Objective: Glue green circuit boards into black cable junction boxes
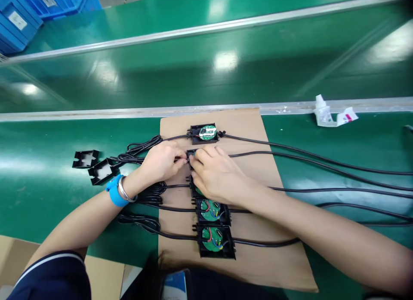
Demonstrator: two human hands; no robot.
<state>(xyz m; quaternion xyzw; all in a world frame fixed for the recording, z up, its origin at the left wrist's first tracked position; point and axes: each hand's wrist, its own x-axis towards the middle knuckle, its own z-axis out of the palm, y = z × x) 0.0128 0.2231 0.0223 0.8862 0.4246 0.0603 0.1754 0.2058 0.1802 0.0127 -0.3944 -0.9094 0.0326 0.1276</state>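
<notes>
My left hand (166, 159) pinches the black cable at the left side of a small black plastic box (191, 154), the second from the far end of a column. Over that same box lies my right hand (214, 171), its fingers curled onto it and hiding most of the inside. Beyond my hands stands an open black box with a round green circuit board (207, 132) bearing a white patch. Nearer me, two open boxes hold green boards (211, 209) with red, blue and yellow wires. Another box is partly under my right hand.
The boxes rest on a brown cardboard sheet (180, 261). Coiled black cables (142, 220) lie to the left, beside two black covers (85, 159). Long cables run right across the green table. A torn white packet (334, 115) lies far right; blue bins (19, 22) stand far left.
</notes>
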